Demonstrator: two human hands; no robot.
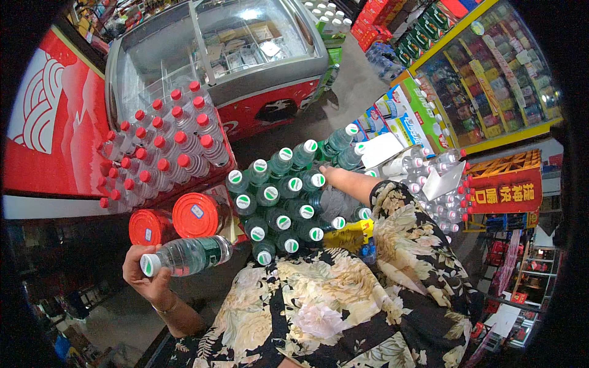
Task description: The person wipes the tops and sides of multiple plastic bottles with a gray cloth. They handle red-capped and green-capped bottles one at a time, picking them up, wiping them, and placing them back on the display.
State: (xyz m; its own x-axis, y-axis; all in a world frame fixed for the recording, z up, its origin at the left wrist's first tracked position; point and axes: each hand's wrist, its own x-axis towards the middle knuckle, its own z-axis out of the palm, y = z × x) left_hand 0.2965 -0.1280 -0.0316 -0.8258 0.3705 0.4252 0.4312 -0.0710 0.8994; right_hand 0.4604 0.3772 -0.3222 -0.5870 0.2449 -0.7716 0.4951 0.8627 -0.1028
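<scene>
My left hand grips a clear plastic water bottle by its white and green cap end. The bottle lies nearly level beside two red-lidded jars. Before me stand several rows of similar green-labelled bottles with white and green caps, packed upright. My right hand reaches in among the bottles at the right of this group, with a grey cloth at it. Its fingers are mostly hidden, so whether it grips the cloth or a bottle does not show.
Red-capped bottles crowd the left, before a glass-topped chest freezer. Small bottles with pink and red caps stand at right, near a red carton. A yellow-framed display case is at upper right. A yellow sign lies near my body.
</scene>
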